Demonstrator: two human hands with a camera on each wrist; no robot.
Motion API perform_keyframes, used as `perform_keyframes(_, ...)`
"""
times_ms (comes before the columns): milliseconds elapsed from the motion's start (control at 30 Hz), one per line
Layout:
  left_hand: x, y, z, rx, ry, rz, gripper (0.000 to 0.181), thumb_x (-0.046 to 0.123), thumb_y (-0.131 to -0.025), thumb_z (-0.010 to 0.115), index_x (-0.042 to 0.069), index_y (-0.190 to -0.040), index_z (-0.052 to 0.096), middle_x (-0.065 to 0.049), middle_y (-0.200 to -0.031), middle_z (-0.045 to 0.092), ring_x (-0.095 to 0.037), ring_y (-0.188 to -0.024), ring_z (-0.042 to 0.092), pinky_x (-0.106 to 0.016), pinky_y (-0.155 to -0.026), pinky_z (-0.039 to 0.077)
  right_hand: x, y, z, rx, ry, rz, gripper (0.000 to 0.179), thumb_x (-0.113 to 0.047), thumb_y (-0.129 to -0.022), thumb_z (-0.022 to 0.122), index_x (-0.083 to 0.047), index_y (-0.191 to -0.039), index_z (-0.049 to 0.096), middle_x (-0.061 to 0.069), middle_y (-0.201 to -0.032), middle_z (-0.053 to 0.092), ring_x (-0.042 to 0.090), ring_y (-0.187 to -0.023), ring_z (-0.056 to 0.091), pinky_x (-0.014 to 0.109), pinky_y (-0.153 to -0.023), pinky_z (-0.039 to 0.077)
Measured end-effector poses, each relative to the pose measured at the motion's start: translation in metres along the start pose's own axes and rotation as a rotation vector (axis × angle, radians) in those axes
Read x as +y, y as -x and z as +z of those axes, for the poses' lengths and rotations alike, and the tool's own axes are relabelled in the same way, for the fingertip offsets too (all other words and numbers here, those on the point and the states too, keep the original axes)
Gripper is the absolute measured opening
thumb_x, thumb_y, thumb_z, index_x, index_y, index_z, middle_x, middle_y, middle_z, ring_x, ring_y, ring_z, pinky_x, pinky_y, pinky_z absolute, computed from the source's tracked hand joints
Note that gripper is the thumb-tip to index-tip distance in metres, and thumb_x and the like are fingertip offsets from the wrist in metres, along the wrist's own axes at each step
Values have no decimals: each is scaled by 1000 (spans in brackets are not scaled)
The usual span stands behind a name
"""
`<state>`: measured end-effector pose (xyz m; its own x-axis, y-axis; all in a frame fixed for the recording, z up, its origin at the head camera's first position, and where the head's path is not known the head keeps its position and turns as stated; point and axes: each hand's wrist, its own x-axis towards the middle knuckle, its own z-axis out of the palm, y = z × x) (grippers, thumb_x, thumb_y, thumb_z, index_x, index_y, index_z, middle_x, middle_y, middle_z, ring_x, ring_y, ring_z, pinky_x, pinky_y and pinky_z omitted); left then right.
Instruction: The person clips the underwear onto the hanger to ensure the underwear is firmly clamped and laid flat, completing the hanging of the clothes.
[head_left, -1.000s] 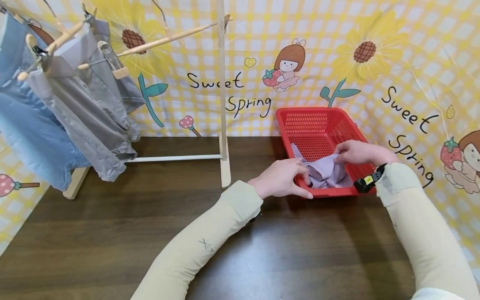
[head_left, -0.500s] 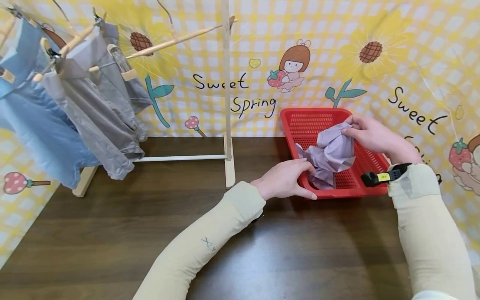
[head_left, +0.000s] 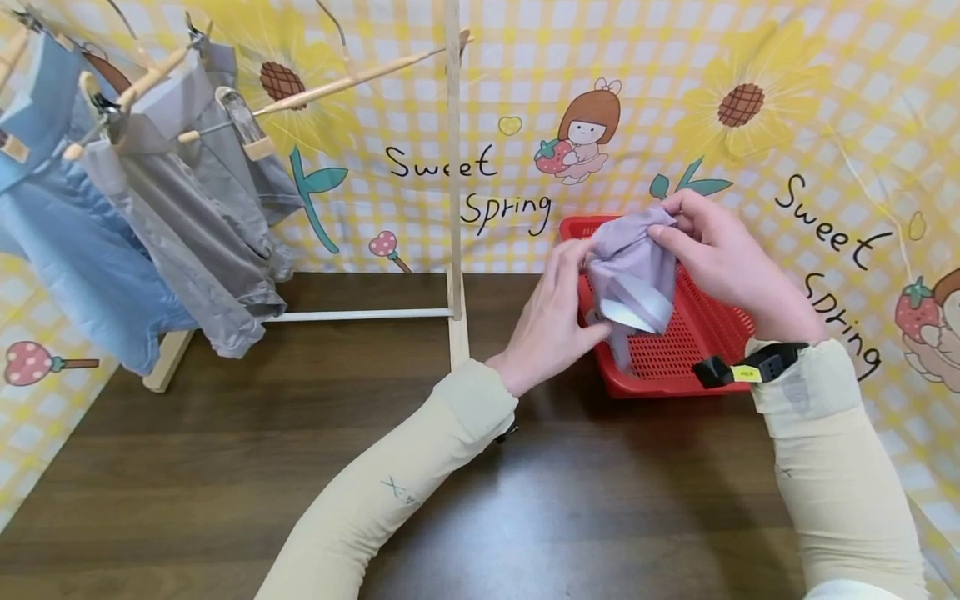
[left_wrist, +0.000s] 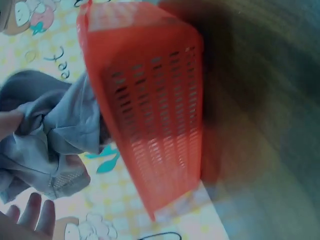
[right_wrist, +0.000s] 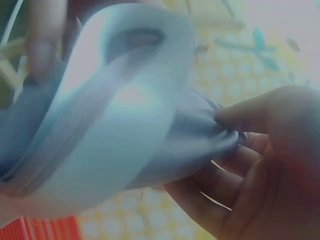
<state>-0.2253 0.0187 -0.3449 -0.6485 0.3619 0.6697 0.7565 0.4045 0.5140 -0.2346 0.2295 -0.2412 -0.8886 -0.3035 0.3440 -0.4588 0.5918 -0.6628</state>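
Crumpled lilac cloth garment (head_left: 632,258), pinched by the right hand (head_left: 722,250), hangs over the left side of a red perforated plastic basket (head_left: 667,387); the left hand (head_left: 543,321), fingers spread, touches it. Loosening folds before lifting should help.

lilac cloth (head_left: 630,262) blurry in R wrist cam, basket (head_left: 660,387) ptly hidden behind it, rack post (head_left: 454,158) cut off @ top

Room to pass in front of red basket (head_left: 675,387), over tabletop (head_left: 637,492); wooden rack post (head_left: 453,208) left of it, checked backdrop (head_left: 525,242) behind.
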Motion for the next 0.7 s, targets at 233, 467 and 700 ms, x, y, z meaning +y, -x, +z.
perform_keyframes(233,1,-7,-28,144,-22,140,23,-2,-83,72,6,-105,71,-8,-121,60,-24,-116,51,-30,-100,39,-20,3,14,-33,-91,-103,15,-5,-104,57,3,-116,58,10,-86,63,16,-69,58,22,-62,45)
perform_keyframes(467,22,-15,-58,262,-36,219,13,-1,-81,63,7,-89,70,-12,-118,57,-32,-117,42,-38,-103,31,-23,6,26,-22,-217,-75,14,-7,-104,58,3,-114,57,5,-93,65,15,-76,63,22,-68,52)
perform_keyframes(700,37,-24,-87,375,68,177,7,4,-84,59,5,-78,58,-7,-91,61,-23,-91,51,-33,-81,39,-24,12,41,52,-356,-145,18,-9,-105,53,7,-105,61,14,-94,65,23,-81,63,28,-74,53)
